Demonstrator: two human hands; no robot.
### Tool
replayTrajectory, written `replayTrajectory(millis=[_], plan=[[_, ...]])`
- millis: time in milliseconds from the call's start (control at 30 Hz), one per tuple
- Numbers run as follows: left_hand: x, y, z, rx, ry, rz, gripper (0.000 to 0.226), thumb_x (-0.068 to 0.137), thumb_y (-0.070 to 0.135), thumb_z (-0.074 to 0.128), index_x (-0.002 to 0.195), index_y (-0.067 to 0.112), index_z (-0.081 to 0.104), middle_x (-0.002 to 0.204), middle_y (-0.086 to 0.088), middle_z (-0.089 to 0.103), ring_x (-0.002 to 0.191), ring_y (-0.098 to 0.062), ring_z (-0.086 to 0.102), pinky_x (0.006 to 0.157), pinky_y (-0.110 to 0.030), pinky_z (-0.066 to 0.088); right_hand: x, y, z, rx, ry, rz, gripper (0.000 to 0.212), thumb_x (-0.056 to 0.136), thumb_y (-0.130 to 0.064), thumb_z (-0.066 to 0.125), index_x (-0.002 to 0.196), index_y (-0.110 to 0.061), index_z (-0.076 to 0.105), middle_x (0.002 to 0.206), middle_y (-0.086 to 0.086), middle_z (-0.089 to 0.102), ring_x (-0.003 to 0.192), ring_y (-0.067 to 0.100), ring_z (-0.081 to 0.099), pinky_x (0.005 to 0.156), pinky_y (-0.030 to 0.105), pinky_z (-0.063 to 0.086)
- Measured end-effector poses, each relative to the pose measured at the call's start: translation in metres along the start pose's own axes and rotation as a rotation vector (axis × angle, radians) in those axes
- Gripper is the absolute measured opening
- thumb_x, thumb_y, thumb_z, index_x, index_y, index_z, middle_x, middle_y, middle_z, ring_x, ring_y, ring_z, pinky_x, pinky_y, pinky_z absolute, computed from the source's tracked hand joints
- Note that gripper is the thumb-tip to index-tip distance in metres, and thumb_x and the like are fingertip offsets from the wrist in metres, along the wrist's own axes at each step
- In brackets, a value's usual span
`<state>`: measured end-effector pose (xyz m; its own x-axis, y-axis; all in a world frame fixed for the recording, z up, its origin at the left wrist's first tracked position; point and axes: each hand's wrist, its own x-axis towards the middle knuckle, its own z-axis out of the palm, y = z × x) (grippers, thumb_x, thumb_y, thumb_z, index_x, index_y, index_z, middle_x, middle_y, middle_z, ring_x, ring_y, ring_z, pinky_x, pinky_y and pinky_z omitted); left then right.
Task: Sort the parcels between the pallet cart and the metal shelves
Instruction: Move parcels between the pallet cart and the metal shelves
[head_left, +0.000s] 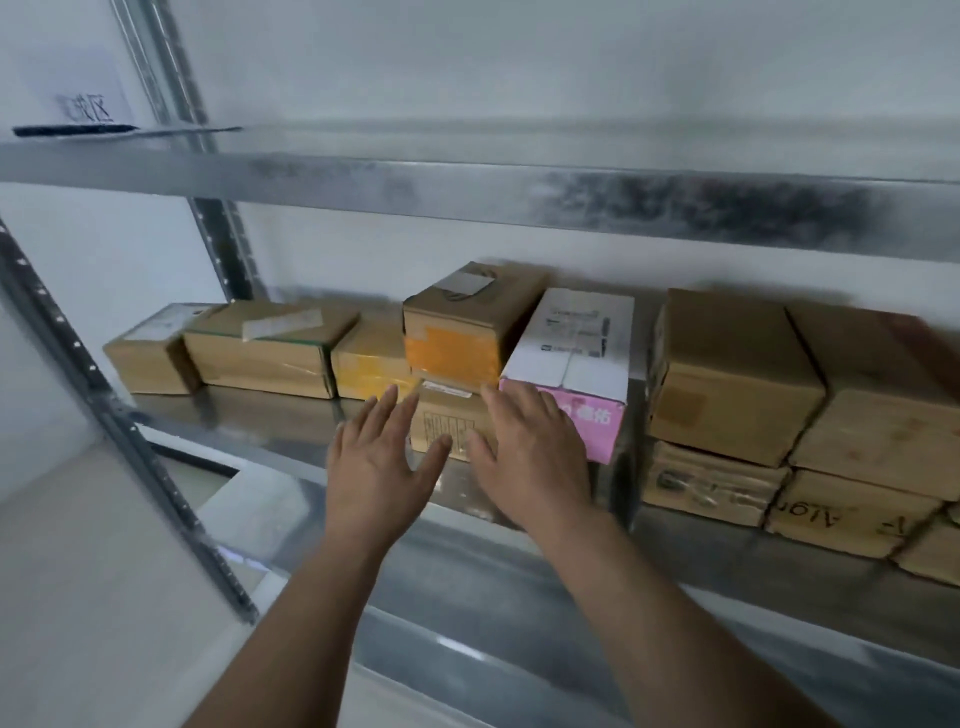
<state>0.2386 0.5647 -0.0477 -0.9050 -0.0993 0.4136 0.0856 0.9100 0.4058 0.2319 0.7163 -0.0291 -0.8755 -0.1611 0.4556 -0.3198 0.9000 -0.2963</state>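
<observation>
A row of parcels lines the back of a metal shelf (270, 415). In the middle a small brown box (451, 423) with printed text carries a brown box with orange tape (457, 332) on top. My left hand (379, 457) and my right hand (530, 452) are stretched out in front of the small brown box, fingers straight and spread, one on each side. Neither hand holds anything; I cannot tell whether they touch the box. A white and pink carton (576, 364) stands just right of my right hand. The pallet cart is out of view.
Left of the stack lie a yellow-taped box (369, 364), a flat wide box (265, 348) and a small labelled box (150, 353). Stacked brown cartons (737, 379) fill the right side. An upper shelf beam (467, 192) runs overhead; a perforated upright (130, 447) stands left.
</observation>
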Motion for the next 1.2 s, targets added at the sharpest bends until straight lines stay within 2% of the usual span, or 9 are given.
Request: replayTrajectory(millis=[133, 400, 500, 567, 733, 833, 967, 1100, 1200], plan=[[0.041, -0.003, 0.006, 0.002, 0.019, 0.059, 0.062, 0.088, 0.052, 0.049, 0.142, 0.022, 0.04, 0.151, -0.001, 0.032, 0.14, -0.02, 0.024, 0.111, -0.04, 0.02, 0.041, 0.008, 0.002, -0.023, 0.017, 0.016, 0.047, 0.095, -0.042, 0.043, 0.136, -0.018, 0.042, 0.133, 0.003, 0.048, 0.12, 0.02, 0.042, 0.096, 0.036, 0.037], [0.103, -0.02, 0.019, -0.015, -0.005, 0.085, 0.064, 0.09, 0.055, 0.044, 0.145, 0.023, 0.034, 0.153, -0.001, 0.027, 0.141, -0.022, 0.022, 0.112, -0.04, 0.02, 0.102, 0.018, 0.013, -0.09, 0.01, 0.158, 0.045, 0.095, -0.045, 0.042, 0.126, -0.013, 0.053, 0.125, 0.007, 0.053, 0.115, 0.023, 0.046, 0.094, 0.038, 0.04], [0.123, -0.03, 0.022, -0.056, -0.011, 0.102, 0.065, 0.09, 0.055, 0.043, 0.144, 0.021, 0.035, 0.153, -0.002, 0.029, 0.14, -0.023, 0.025, 0.111, -0.04, 0.022, 0.119, 0.018, 0.02, -0.083, -0.007, 0.225, 0.035, 0.095, -0.044, 0.043, 0.105, -0.014, 0.057, 0.108, 0.008, 0.055, 0.103, 0.024, 0.049, 0.083, 0.038, 0.045], [0.141, -0.038, 0.025, -0.088, -0.033, 0.111, 0.067, 0.09, 0.057, 0.039, 0.145, 0.02, 0.034, 0.152, -0.003, 0.03, 0.14, -0.024, 0.026, 0.111, -0.041, 0.024, 0.13, 0.018, 0.027, -0.08, -0.001, 0.261, 0.028, 0.095, -0.042, 0.042, 0.092, -0.016, 0.052, 0.093, 0.005, 0.048, 0.091, 0.023, 0.049, 0.071, 0.034, 0.04], [0.186, -0.05, 0.029, -0.195, -0.12, 0.114, 0.068, 0.09, 0.059, 0.034, 0.145, 0.02, 0.031, 0.15, -0.007, 0.034, 0.136, -0.03, 0.031, 0.107, -0.044, 0.031, 0.155, 0.016, 0.042, -0.177, 0.1, 0.334, 0.036, 0.096, -0.04, 0.041, 0.101, -0.008, 0.057, 0.084, 0.004, 0.043, 0.076, 0.017, 0.041, 0.065, 0.03, 0.032], [0.207, -0.057, 0.033, -0.157, -0.22, 0.124, 0.066, 0.091, 0.059, 0.029, 0.146, 0.022, 0.027, 0.148, -0.008, 0.036, 0.132, -0.032, 0.037, 0.102, -0.046, 0.037, 0.162, 0.01, 0.05, -0.331, 0.156, 0.326, 0.035, 0.097, -0.037, 0.04, 0.095, -0.007, 0.059, 0.078, 0.008, 0.049, 0.068, 0.018, 0.042, 0.06, 0.029, 0.031], [0.228, -0.066, 0.038, -0.198, -0.381, 0.124, 0.063, 0.095, 0.058, 0.023, 0.145, 0.02, 0.029, 0.137, -0.015, 0.049, 0.121, -0.035, 0.048, 0.094, -0.041, 0.04, 0.168, -0.002, 0.057, -0.463, 0.129, 0.426, 0.033, 0.098, -0.036, 0.038, 0.083, -0.012, 0.056, 0.066, 0.002, 0.045, 0.06, 0.018, 0.046, 0.057, 0.029, 0.033], [0.233, -0.072, 0.038, -0.335, -0.361, 0.143, 0.045, 0.098, 0.048, 0.029, 0.127, 0.019, 0.049, 0.121, -0.013, 0.06, 0.108, -0.033, 0.055, 0.078, -0.031, 0.037, 0.171, -0.018, 0.061, -0.415, 0.061, 0.543, 0.021, 0.096, -0.028, 0.044, 0.091, -0.011, 0.054, 0.073, 0.004, 0.048, 0.067, 0.019, 0.047, 0.06, 0.031, 0.036], [0.234, -0.079, 0.034, -0.416, -0.37, 0.122, 0.039, 0.098, 0.04, 0.037, 0.128, 0.02, 0.05, 0.124, -0.011, 0.059, 0.11, -0.031, 0.054, 0.078, -0.029, 0.034, 0.171, -0.031, 0.063, -0.287, 0.046, 0.645, 0.018, 0.097, -0.025, 0.045, 0.102, -0.01, 0.054, 0.09, 0.008, 0.056, 0.076, 0.019, 0.051, 0.066, 0.03, 0.039]])
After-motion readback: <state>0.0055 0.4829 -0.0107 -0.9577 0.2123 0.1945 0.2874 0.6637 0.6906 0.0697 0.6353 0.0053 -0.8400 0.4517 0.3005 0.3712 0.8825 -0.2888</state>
